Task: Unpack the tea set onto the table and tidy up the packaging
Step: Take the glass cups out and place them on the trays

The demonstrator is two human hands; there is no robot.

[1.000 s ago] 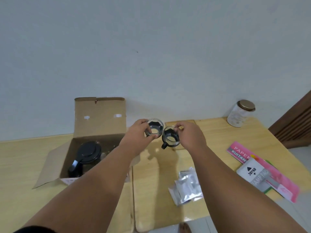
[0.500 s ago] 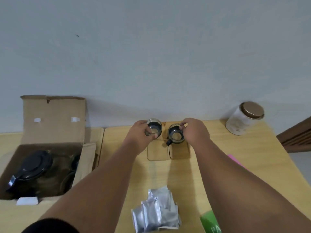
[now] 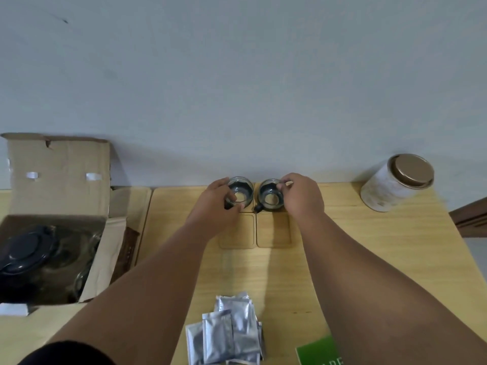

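Note:
Two small glass cups with dark bases sit side by side near the table's far edge. My left hand (image 3: 214, 204) grips the left cup (image 3: 240, 193) and my right hand (image 3: 303, 197) grips the right cup (image 3: 270, 196), whose black handle points toward me. Both cups rest over the far pair of wooden coasters; two bare coasters (image 3: 274, 230) lie just in front. At the left, the open cardboard box (image 3: 59, 164) holds a glass teapot with a black lid (image 3: 25, 248) and more glassware.
A white canister with a brown lid (image 3: 398, 181) stands at the far right. Several silver foil sachets (image 3: 226, 333) lie near the front edge, with a green card (image 3: 320, 351) beside them. A seam runs between the two tabletops by the box. The wall is directly behind.
Both hands carried the cups away from the box and lowered them onto the far coasters. The view swung right, so the box now sits at the left edge.

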